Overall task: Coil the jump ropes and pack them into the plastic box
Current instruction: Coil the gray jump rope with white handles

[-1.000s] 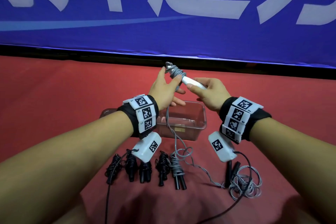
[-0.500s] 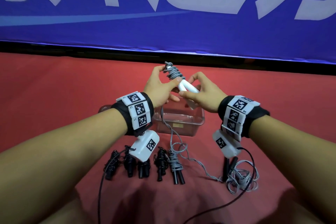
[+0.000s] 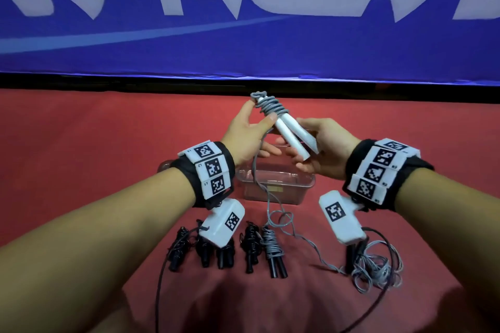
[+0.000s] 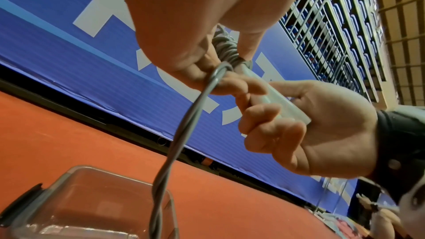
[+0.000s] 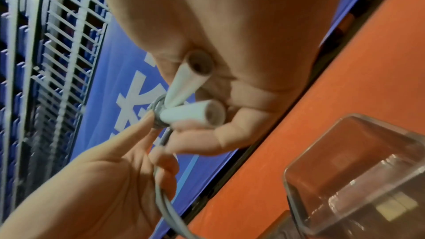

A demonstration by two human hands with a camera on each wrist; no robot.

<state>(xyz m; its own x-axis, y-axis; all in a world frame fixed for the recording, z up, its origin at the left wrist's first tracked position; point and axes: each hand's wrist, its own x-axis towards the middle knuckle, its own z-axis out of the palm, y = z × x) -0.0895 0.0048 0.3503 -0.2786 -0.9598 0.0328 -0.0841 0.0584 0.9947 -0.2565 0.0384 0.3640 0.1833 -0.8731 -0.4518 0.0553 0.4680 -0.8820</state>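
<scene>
My right hand (image 3: 305, 150) grips a pair of white handles (image 3: 290, 135) above the clear plastic box (image 3: 276, 192). Grey rope wraps (image 3: 267, 107) circle the handles' far ends. My left hand (image 3: 258, 130) presses its thumb on the wraps and pinches the grey rope (image 3: 255, 167), which hangs past the box to the floor. In the left wrist view the rope (image 4: 184, 134) runs out of my left fingers (image 4: 197, 72) beside the right hand (image 4: 299, 124). The right wrist view shows the two handles (image 5: 190, 114) end-on, splayed apart in the right hand's grip.
Several coiled black ropes (image 3: 216, 249) and a grey coil on black handles (image 3: 273, 251) lie in a row on the red floor in front of the box. A loose grey rope pile (image 3: 378, 267) lies right. A blue banner (image 3: 243, 21) stands behind.
The handle pair has tilted steeper, and its free ends now show in front of my right palm. My left hand has carried the rope round the wraps; the hanging rope has shifted.
</scene>
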